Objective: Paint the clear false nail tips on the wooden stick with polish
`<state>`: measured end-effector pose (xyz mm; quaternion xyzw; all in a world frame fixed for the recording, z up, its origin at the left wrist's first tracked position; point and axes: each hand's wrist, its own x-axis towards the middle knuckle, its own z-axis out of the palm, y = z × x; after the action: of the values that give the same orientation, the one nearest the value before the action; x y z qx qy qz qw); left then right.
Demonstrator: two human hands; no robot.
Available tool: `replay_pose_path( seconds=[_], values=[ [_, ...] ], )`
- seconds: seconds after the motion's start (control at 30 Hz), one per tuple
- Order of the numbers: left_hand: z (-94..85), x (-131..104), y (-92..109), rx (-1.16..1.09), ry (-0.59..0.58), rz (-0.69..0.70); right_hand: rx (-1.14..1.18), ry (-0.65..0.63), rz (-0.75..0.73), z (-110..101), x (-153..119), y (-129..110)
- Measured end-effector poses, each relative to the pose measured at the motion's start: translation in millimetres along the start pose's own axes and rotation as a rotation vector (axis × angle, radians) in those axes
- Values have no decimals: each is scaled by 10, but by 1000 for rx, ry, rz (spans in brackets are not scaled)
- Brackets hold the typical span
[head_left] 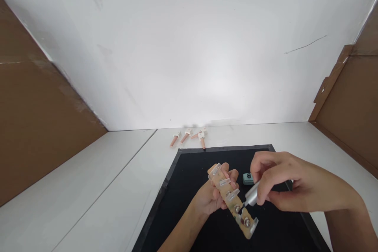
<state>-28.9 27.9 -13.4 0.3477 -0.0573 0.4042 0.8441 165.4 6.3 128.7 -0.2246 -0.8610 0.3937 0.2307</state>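
Though on white table [88,189], black mat [191,173]

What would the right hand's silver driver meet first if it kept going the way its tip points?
The right hand aims the silver driver down-left at the wooden strip held by the left hand. Its tip looks to be at a screw already; depth is unclear.
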Motion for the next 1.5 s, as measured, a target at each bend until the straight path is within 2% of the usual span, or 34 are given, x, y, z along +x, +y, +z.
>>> replay_pose_path(
  seconds=[0.17,0.27,0.4,0.57,1.07,1.2,1.5],
  values=[
    [2,5,7,-22,-61,18,-2,-3,5,-6,-10,-6],
    [1,1,7,-19,-52,18,6,21,-7,5,-17,3],
    [-3,-16,10,-15,-55,13,28,102,-38,31,-22,11],
    [-9,-25,16,-13,-79,-13,7,189,14,48,-14,-9],
    [12,21,-36,60,-101,-9,-60,94,46,61,8,44],
    [17,28,-36,67,-115,-3,-71,67,99,56,20,32],
    [10,-1,-28,26,-107,-18,-115,140,91,25,-10,-15]
  ],
)
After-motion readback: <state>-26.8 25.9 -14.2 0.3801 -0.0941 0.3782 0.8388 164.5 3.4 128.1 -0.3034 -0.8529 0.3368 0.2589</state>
